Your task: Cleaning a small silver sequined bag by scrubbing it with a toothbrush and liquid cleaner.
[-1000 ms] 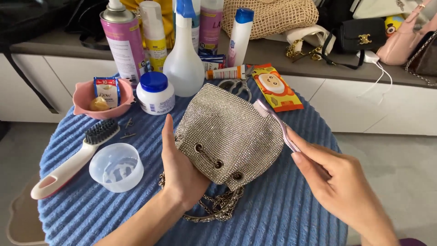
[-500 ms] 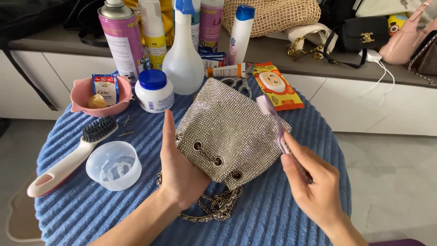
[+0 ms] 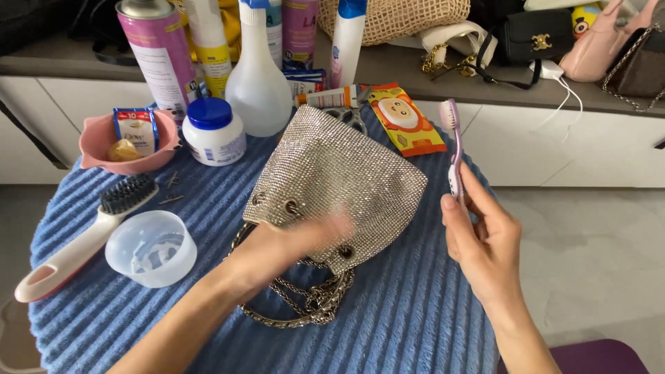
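A silver rhinestone bucket bag with eyelets and a metal chain strap lies on the round table under a blue ribbed cover. My left hand rests on the bag's near edge, blurred by motion, fingers across the mesh. Off to the right of the bag, my right hand holds a pink toothbrush upright, bristle head at the top.
A white long-handled brush, a clear plastic cup, a pink bowl, a blue-lidded jar, a spray bottle, cans, scissors and an orange wipes packet crowd the table's far half. Handbags sit on the shelf behind.
My right hand lifted the toothbrush off the bag and moved it right, now upright. My left hand turned from standing edge-on beside the bag to lying across it.
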